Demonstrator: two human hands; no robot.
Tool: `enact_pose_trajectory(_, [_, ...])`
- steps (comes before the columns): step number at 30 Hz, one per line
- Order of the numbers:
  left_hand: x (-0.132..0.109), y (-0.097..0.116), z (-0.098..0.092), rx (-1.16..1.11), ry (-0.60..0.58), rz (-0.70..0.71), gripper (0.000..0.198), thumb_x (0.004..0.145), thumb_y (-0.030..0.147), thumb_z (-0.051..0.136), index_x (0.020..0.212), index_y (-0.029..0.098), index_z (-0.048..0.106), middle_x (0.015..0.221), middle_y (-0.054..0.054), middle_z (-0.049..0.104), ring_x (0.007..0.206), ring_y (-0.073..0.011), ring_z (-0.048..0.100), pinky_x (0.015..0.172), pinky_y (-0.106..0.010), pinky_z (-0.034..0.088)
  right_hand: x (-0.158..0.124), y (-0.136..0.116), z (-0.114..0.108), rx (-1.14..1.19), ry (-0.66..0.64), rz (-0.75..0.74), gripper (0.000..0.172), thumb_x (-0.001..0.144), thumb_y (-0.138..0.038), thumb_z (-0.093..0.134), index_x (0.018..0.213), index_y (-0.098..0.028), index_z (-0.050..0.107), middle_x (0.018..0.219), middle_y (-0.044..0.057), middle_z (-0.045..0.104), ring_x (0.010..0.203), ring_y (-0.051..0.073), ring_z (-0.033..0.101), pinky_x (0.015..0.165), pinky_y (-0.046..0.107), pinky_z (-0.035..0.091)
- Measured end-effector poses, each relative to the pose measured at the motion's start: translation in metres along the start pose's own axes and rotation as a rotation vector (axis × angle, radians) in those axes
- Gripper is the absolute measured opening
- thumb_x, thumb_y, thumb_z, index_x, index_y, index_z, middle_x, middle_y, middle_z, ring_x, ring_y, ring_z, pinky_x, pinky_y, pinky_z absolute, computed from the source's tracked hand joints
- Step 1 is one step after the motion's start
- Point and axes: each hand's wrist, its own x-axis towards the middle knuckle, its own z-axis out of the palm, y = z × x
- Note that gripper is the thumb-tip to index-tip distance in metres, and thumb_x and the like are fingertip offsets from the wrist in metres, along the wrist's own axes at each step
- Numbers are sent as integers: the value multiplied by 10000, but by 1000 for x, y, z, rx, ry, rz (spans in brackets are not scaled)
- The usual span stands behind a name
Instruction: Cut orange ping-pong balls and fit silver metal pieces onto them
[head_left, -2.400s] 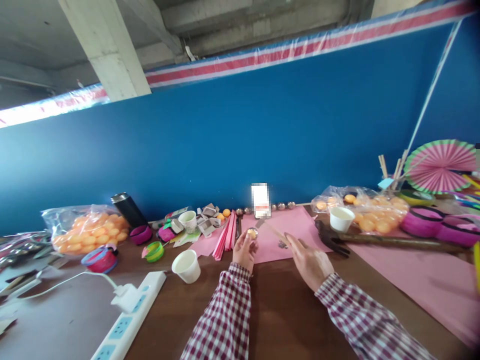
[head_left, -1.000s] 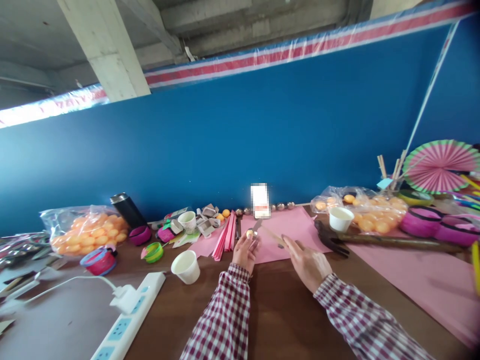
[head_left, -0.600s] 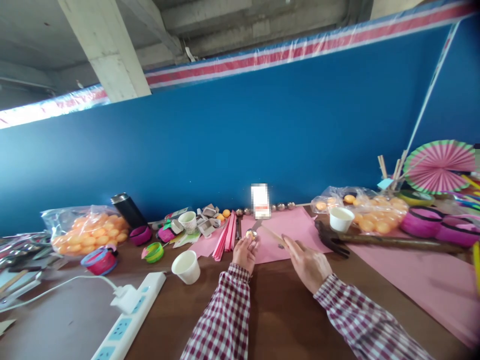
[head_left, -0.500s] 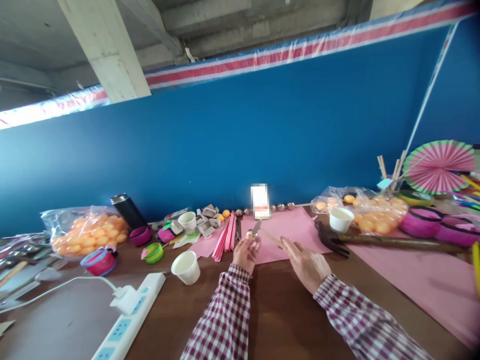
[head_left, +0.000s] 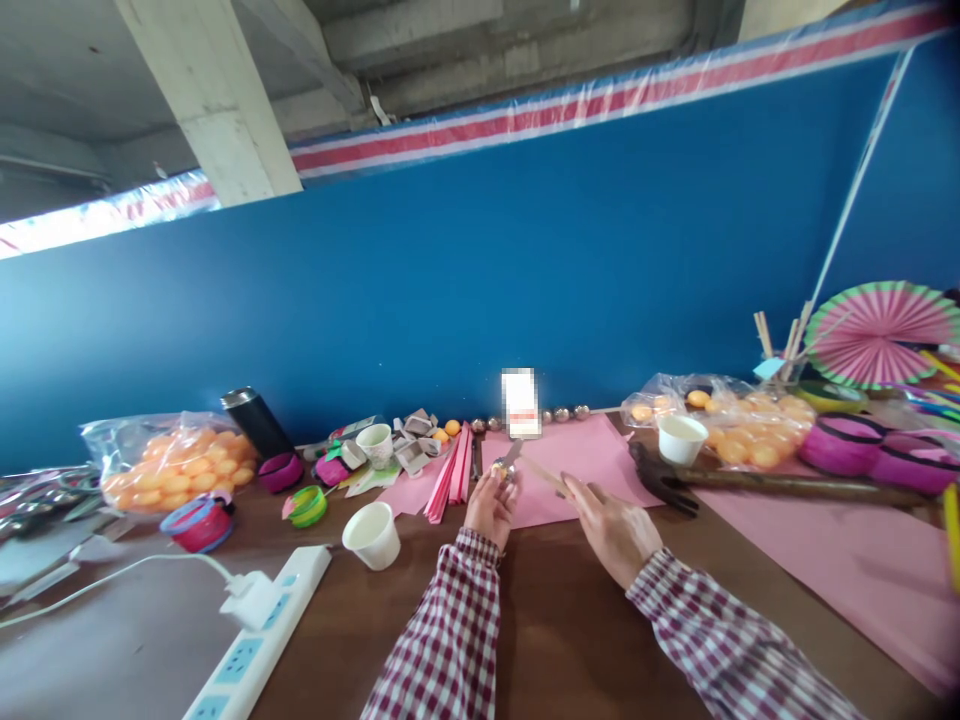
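Observation:
My left hand (head_left: pixel 491 508) is closed around a small shiny metal thing (head_left: pixel 504 466), with a flat grey part sticking out toward the back. Its exact kind is too small to make out. My right hand (head_left: pixel 615 525) pinches a thin, flat wooden stick (head_left: pixel 549 478) between thumb and fingers. The stick's far end points left, toward the metal thing. Both hands are above the front edge of a pink paper sheet (head_left: pixel 592 455). Pink folded paper strips (head_left: pixel 450 478) lie just left of my left hand.
Shiny balls (head_left: pixel 562 414) line the wall. White cups (head_left: pixel 373 536), a power strip (head_left: pixel 259 635) and a bag of orange balls (head_left: pixel 187 468) are on the left. To the right lie a hammer (head_left: pixel 795 482), another bag of orange balls (head_left: pixel 765 430) and purple bands (head_left: pixel 844 440).
The wooden stick and the fingers have shifted very slightly. Both hands keep their grip and place.

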Motion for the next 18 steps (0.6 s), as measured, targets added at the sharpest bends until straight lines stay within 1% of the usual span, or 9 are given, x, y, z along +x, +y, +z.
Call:
enact_pose_trajectory(3, [0, 0, -1, 3, -9, -28, 182, 709, 176, 590, 880, 118, 563, 838, -85, 633, 831, -182, 615, 758, -273, 498, 0, 2, 0, 15, -16, 11, 350, 865, -240, 304, 1186, -227, 442, 830, 26, 634, 534, 108, 568, 441, 214, 327])
enact_pose_trajectory(7, [2, 0, 0, -37, -34, -7, 207, 723, 141, 563, 930, 136, 558, 889, -83, 623, 840, -160, 606, 763, -265, 494, 0, 2, 1, 58, -9, 39, 350, 865, -234, 299, 1185, -210, 439, 861, 37, 637, 558, 105, 582, 454, 205, 348])
enact_pose_trajectory(11, [3, -1, 0, -17, 40, 42, 226, 733, 141, 553, 959, 148, 558, 840, -63, 621, 737, -123, 611, 685, -228, 508, 0, 1, 3, 49, -53, 18, 330, 866, -264, 303, 1154, -237, 461, 845, 27, 644, 504, 101, 570, 420, 207, 328])
enact_pose_trajectory(13, [4, -2, 0, -5, 56, 64, 238, 728, 125, 559, 964, 158, 556, 824, -51, 622, 723, -113, 609, 694, -228, 504, 0, 1, 3, 70, -43, 35, 334, 866, -254, 298, 1166, -236, 445, 867, 25, 642, 531, 104, 579, 439, 203, 345])
enact_pose_trajectory(16, [3, -2, 0, 2, 1, 55, 233, 721, 122, 568, 952, 153, 556, 855, -63, 627, 787, -137, 608, 761, -266, 488, 0, 1, 2, 95, -21, 64, 341, 865, -237, 292, 1175, -219, 431, 897, 29, 638, 567, 105, 587, 466, 199, 364])
enact_pose_trajectory(18, [3, -2, 0, 11, -25, 30, 195, 720, 121, 567, 914, 134, 564, 855, -81, 630, 810, -159, 610, 770, -278, 484, 0, 2, 1, 74, -38, 53, 332, 864, -250, 298, 1158, -226, 450, 860, 22, 643, 529, 105, 577, 440, 205, 347])
